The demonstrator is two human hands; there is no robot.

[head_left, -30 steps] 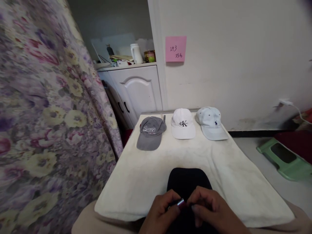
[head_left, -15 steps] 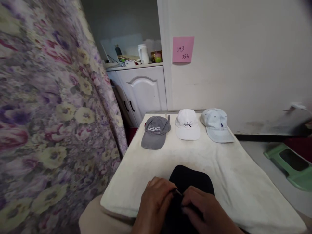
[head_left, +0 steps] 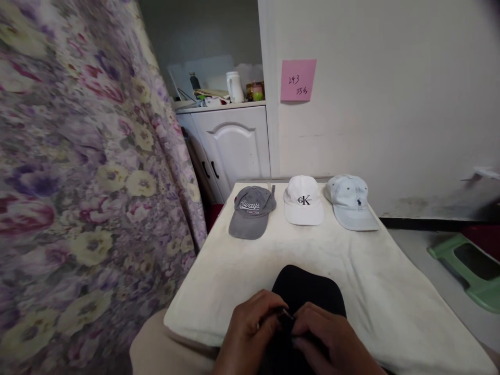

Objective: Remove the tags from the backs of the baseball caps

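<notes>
Over at the near edge of the cream cloth [head_left: 219, 291], a black cap [head_left: 308, 291] lies with its rounded brim pointing away from the person, both hands over its nearer part. The left hand [head_left: 252, 325] pinches a small shiny piece [head_left: 288, 313] between thumb and forefinger; the right hand [head_left: 332, 330] is just beside it, fingers curled close together, though I can't tell from here what they grip. Across the far side sit a grey cap [head_left: 250, 213], a white cap [head_left: 303, 200] and a pale blue cap [head_left: 351, 203], brims facing the person
</notes>
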